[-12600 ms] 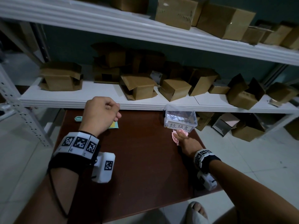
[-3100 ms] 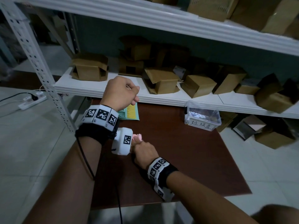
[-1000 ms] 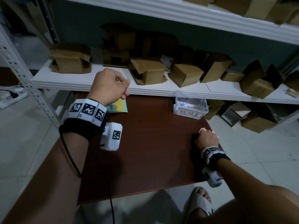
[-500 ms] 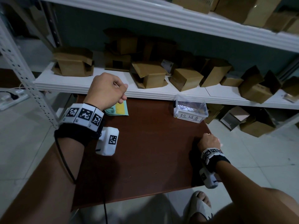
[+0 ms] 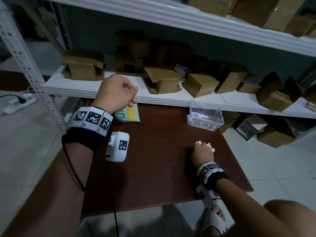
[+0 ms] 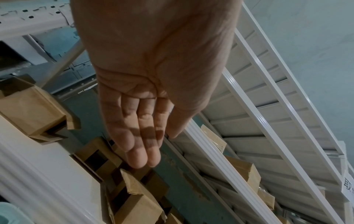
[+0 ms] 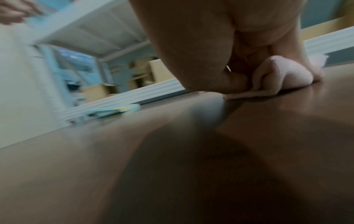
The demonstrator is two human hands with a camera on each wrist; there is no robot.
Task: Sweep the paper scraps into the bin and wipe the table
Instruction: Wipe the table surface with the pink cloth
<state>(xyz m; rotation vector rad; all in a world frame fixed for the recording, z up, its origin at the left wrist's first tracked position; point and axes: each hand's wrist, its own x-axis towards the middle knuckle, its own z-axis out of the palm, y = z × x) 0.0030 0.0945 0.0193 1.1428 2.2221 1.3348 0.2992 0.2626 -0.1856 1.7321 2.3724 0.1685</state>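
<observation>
- Since half a second ago your right hand [image 5: 203, 152] has slid the pink cloth [image 5: 210, 145] away from the table's right edge, further in toward the clear bin [image 5: 205, 116].
- Your right hand's fingers are curled round the bunched cloth and press it down on the brown table [image 5: 153, 161]; the right wrist view shows the cloth [image 7: 275, 78] squashed flat against the wood under your fingers.
- Your left hand [image 5: 116, 94] hovers above the table's far left corner and holds nothing. From the head view it looks loosely curled, but the left wrist view shows the fingers [image 6: 138, 136] lying fairly straight and together, so I read it as relaxed.
- You can see the paper scraps [image 5: 200, 114] inside the bin, which stands at the far right of the table, just under the white shelf [image 5: 171, 98]. A label with handwriting is stuck on its front.
- Your green and yellow dustpan [image 5: 128, 114] lies flat at the far left of the table, partly under your left hand in the head view.
- Brown cardboard boxes [image 5: 162, 79] sit in a row on the shelf behind the table.
- The right wrist view is blurred, so small marks on the table cannot be made out there.
</observation>
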